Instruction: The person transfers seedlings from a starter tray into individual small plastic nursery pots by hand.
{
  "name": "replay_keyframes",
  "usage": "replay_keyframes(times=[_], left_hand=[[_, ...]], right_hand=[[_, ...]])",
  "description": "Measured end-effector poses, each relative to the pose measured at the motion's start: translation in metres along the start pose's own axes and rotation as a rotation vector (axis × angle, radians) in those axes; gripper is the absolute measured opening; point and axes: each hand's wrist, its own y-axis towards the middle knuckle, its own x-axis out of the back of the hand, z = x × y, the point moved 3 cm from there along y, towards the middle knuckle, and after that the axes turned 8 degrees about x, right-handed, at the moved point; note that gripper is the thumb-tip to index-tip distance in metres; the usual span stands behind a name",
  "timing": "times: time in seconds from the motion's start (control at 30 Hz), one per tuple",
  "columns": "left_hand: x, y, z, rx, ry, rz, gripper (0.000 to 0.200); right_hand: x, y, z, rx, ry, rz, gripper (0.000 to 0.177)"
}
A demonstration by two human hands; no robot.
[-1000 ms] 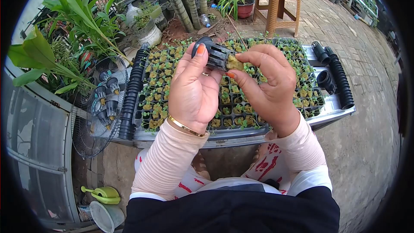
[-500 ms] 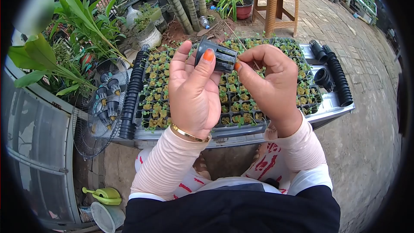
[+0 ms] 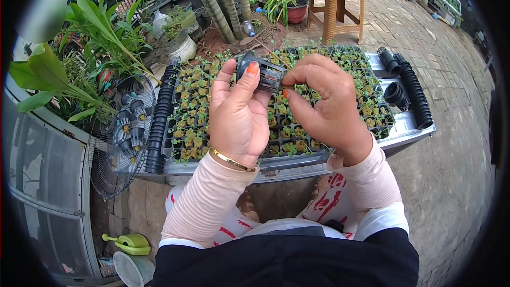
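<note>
A slotted black net pot (image 3: 270, 77) lies sideways in my left hand (image 3: 238, 114), with the thumb pressed on its rim end and the fingers behind it. At the pot's narrow end is my right hand (image 3: 330, 101), its thumb and index finger drawn close together against the base. Whatever those fingertips pinch is too small to make out. Below both hands, rows of seedlings (image 3: 194, 127) grow in yellowish-brown plugs in black cell trays.
Left of the trays, filled net pots (image 3: 137, 133) lie in a wire fan guard (image 3: 101, 167). Stacked black pots (image 3: 159, 122) line the left side; another stack (image 3: 417, 95) and loose pots (image 3: 396, 95) lie right. A brown stool (image 3: 336, 5) stands behind.
The right hand has shifted slightly left and down, and its fingers have moved at the pot's base. The left hand still holds the net pot, now tilted a bit more downward.
</note>
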Motion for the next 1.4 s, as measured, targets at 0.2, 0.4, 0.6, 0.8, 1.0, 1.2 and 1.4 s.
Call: replay_keyframes(times=[0.2,0.4,0.6,0.8,1.0,1.2,1.4], left_hand=[[-0.004,-0.002,0.001,-0.042,0.079,0.033,0.032],[0.006,0.006,0.002,0.015,0.022,0.024,0.025],[0.015,0.013,-0.001,0.177,-0.070,0.050,0.015],[0.014,0.013,0.001,0.224,-0.047,0.062,0.015],[0.010,0.012,0.003,0.171,-0.010,0.021,0.014],[0.013,0.013,-0.001,0.248,-0.061,0.108,0.017],[0.017,0.016,-0.005,0.297,-0.114,0.121,0.019]], right_hand=[[0.002,0.000,-0.001,-0.078,-0.003,-0.115,0.013],[0.001,-0.001,-0.003,-0.078,0.076,-0.083,0.016],[0.009,0.002,-0.001,-0.027,0.033,0.001,0.026],[0.004,0.001,0.000,0.106,-0.138,0.007,0.023],[0.000,-0.004,-0.004,0.048,-0.099,-0.064,0.019],[0.010,0.000,0.001,0.003,-0.049,0.013,0.025],[0.014,0.001,0.002,0.038,-0.126,0.028,0.030]])
